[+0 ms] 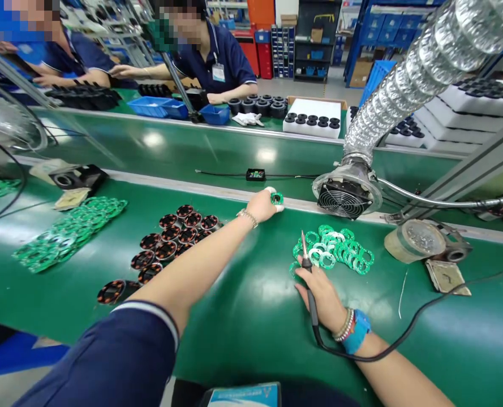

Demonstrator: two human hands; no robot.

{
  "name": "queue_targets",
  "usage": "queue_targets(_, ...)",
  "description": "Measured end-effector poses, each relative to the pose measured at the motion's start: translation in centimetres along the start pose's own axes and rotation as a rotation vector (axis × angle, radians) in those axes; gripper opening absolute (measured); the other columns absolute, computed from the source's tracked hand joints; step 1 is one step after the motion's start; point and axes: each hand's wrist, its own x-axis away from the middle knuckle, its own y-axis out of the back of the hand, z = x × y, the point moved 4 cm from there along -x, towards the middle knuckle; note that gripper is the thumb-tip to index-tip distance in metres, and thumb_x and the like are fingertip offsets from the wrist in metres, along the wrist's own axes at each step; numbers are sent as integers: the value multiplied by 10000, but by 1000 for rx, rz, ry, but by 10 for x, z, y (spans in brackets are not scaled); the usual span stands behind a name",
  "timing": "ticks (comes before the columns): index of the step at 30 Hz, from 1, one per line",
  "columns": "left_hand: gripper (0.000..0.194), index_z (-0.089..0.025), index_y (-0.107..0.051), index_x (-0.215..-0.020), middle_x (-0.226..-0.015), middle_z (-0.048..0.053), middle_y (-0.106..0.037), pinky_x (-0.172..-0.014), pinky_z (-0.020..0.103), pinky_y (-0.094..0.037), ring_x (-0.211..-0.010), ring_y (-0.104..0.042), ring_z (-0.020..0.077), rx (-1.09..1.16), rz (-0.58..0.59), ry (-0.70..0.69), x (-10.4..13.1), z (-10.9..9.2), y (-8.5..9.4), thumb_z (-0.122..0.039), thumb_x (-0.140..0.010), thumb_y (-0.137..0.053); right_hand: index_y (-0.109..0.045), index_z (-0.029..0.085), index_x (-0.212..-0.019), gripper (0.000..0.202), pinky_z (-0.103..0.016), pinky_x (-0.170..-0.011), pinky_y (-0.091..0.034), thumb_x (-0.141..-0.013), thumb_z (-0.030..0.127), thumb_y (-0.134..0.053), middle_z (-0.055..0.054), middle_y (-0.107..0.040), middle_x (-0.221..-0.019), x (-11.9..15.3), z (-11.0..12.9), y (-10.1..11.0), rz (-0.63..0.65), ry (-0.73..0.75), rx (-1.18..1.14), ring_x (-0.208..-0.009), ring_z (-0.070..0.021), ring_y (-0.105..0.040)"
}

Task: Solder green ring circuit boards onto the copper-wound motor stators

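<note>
In the head view, the person's left hand [260, 207] is reaching out over the far side of the green table [243, 322]. It is pinching a small green ring [280, 198] between fingertips that are wearing white covers, and the ring is sitting near the table's pale back edge. A bracelet [251, 218] is circling that wrist.

The right hand [325, 297] is grasping a soldering iron [311, 299], whose tip is pointing up and away, just beside a loose pile of green and white rings [340, 249]. The thumb and a finger are spreading apart around the handle. A black cord [421, 316] is trailing from the iron across the forearm, and a blue band [357, 332] is wrapping the wrist beside some beads.

Left of the left forearm, round coils [165, 250] with copper windings are standing in a cluster, the forearm partly covering them. Farther left, green circuit boards [71, 232] are lying in overlapping rows. Right of the ring pile, a clear cup [413, 240] is standing near a sponge [448, 277]. A fan [344, 198] is hanging from a silver hose [404, 79] above the back edge.

Across the bench, two people in navy shirts are sitting behind blue trays [149, 106] and a white foam block [313, 110] that is carrying black rings.
</note>
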Motion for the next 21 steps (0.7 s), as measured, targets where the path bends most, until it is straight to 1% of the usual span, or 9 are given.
queue_targets(2, 551, -112, -503, -1144, -1085, 176, -631, -843, 338, -432, -1012, -590, 280, 3, -15, 25, -41, -4, -8, -372, -697, -692, -475, 195, -1158, 341, -412, -845, -503, -831, 100, -496, -140, -552, -1186, -3, 0, 1, -4, 0, 27, -1044, -235, -558)
queue_targets(5, 566, -92, -479, -1180, -1123, 200, -612, -838, 321, -432, -1030, -587, 270, 3, -6, 35, -77, -9, -23, -388, -732, -659, -489, 199, -1136, 321, -425, -822, -510, -827, 117, -509, -131, -575, -1139, -7, 0, 1, 5, 8, 57, -1020, -245, -560)
queue_targets(8, 654, -77, -433, -1252, -1147, 206, -601, -851, 313, -424, -1043, -583, 270, -21, 11, 19, -86, -9, -23, -402, -730, -657, -506, 197, -1111, 286, -441, -862, -495, -838, 114, -495, -129, -578, -1132, -9, -1, -2, 24, 4, 59, -1045, -252, -547)
queue_targets(10, 731, -76, -378, -1308, -1171, 200, -588, -875, 317, -411, -1061, -571, 276, -47, 6, -7, -79, -5, -7, -414, -724, -657, -516, 197, -1103, 273, -451, -903, -477, -848, 106, -477, -130, -565, -1158, -9, -3, -4, 48, -2, 57, -1088, -254, -528)
queue_targets(11, 738, -85, -367, -1322, -1185, 190, -582, -890, 320, -401, -1072, -562, 276, -62, -3, -25, -71, -1, 5, -420, -728, -649, -514, 199, -1110, 279, -455, -923, -468, -853, 101, -467, -128, -556, -1177, -8, -4, -6, 59, 2, 56, -1115, -252, -514)
queue_targets(13, 638, -121, -430, -1290, -1203, 153, -578, -925, 327, -378, -1087, -544, 269, -98, -28, -61, -43, 11, 33, -418, -755, -612, -496, 206, -1147, 314, -465, -967, -440, -861, 87, -446, -120, -539, -1211, -6, -4, -7, 72, 31, 58, -1172, -241, -480)
queue_targets(16, 426, -139, -607, -1077, -1105, 119, -628, -939, 347, -373, -1052, -548, 263, -235, -48, -137, 23, 38, 66, -448, -794, -530, -468, 204, -1197, 360, -485, -1014, -396, -875, 61, -397, -121, -530, -1240, -3, -3, -9, 85, 96, 53, -1219, -223, -451)
queue_targets(18, 407, -156, -653, -951, -1020, 109, -653, -919, 367, -392, -1020, -552, 271, -365, -20, -205, 70, 58, 70, -501, -781, -517, -478, 195, -1195, 366, -481, -1022, -388, -876, 46, -377, -128, -539, -1241, -3, -1, -9, 101, 135, 37, -1231, -217, -448)
queue_targets(21, 357, -178, -669, -927, -1165, 115, -596, -975, 430, -335, -1148, -459, 316, -482, -20, -238, 118, 81, 57, -463, -725, -596, -497, 205, -1176, 365, -436, -1002, -421, -871, 45, -377, -116, -532, -1266, -5, 3, -9, 143, 172, -27, -1245, -203, -439)
